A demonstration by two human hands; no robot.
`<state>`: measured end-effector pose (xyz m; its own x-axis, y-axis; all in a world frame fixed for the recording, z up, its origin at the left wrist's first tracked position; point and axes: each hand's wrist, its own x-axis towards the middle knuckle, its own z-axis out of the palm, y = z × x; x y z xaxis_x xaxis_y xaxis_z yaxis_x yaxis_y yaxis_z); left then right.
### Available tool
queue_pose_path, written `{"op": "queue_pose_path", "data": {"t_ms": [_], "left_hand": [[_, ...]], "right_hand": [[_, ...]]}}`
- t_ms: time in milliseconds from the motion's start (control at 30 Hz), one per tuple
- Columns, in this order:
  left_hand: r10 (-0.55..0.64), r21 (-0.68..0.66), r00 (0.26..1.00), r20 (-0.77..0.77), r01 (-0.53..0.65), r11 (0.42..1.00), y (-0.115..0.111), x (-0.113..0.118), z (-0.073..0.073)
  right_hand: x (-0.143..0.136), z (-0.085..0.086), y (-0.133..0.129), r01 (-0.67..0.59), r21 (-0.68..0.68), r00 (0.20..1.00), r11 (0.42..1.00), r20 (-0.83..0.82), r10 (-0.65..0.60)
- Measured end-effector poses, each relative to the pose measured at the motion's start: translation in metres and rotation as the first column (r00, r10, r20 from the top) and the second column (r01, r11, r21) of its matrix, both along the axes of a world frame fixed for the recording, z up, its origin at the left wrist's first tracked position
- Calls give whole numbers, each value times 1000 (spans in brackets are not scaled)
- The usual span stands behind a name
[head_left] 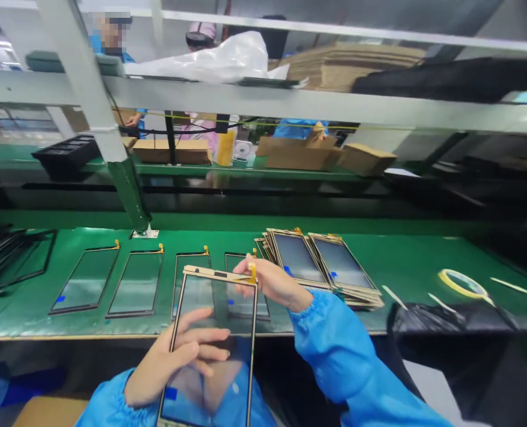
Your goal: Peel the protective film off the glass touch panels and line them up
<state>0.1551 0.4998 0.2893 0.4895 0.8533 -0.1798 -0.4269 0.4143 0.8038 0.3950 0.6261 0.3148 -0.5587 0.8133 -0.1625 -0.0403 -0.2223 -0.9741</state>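
Note:
A clear touch screen panel (214, 308) with a dark border, a cream strip along its top and an orange flex tab stands tilted up in front of me. My left hand (178, 350) grips it at the left edge, its fingers stretched across the glass. At the top right corner, beside the orange tab, my right hand (270, 281) has its fingers bent around the panel's edge; the fingertips are partly hidden behind it. Similar panels lie in a row on the green bench, among them one at the far left (88, 279) and another (136, 281) beside it.
Two stacks of cream-edged panels, a left stack (299, 255) and a right stack (346, 261), stand behind my right hand. Black frames (14, 261) are piled far left. A yellow tape roll (463, 284) and black plastic (450, 338) lie right. A slanted post (107, 130) rises behind; people work beyond.

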Motion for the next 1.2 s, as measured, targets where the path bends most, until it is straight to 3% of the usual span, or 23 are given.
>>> {"op": "queue_pose_path", "data": {"t_ms": [67, 133, 233, 333, 433, 533, 667, 733, 800, 867, 933, 1067, 1200], "left_hand": [[0, -12, 996, -85, -1, 1000, -1, -4, -3], [13, -18, 986, -165, -16, 1000, -1, -7, -4], [2, -16, 979, -204, -6, 1000, 0, -8, -4], [-19, -15, 974, -225, 16, 1000, 1, -7, -2], [-76, -24, 957, -279, 72, 997, 5, -9, 3], [-190, -54, 924, -331, 182, 982, 8, -14, 6], [-286, -107, 875, -389, 266, 958, 12, -18, 8], [-318, -129, 860, -399, 290, 948, 13, -18, 7], [-343, -145, 853, -393, 311, 939, 14, -18, 4], [-383, -172, 852, -356, 343, 923, 17, -17, -1], [-445, -202, 854, -270, 401, 893, 21, -17, -5], [-539, -229, 839, -80, 510, 829, 34, -14, -4], [-530, -228, 848, -7, 514, 827, 41, -13, 2]], "right_hand": [[-3, 4, -4, -133, -10, 991, 991, 14, 133], [-5, 10, -11, -179, 76, 980, 981, 96, 172], [-3, 11, -22, -182, 195, 963, 964, 235, 135], [2, 0, -28, -119, 268, 954, 956, 298, 35], [6, -6, -27, -234, 345, 907, 909, 414, 76], [1, 3, -21, -353, 553, 845, 755, 534, 3], [-18, 28, -16, -511, 719, 787, 471, 612, -80], [-26, 38, -16, -672, 678, 677, 298, 725, -126], [-33, 45, -19, -807, 568, 533, 161, 818, -217], [-37, 48, -24, -885, 462, 424, 67, 856, -296], [-39, 46, -28, -919, 393, 374, -15, 861, -344], [-34, 31, -29, -916, 368, 401, -161, 813, -423], [-20, 20, -22, -823, 503, 564, -263, 672, -479]]}}
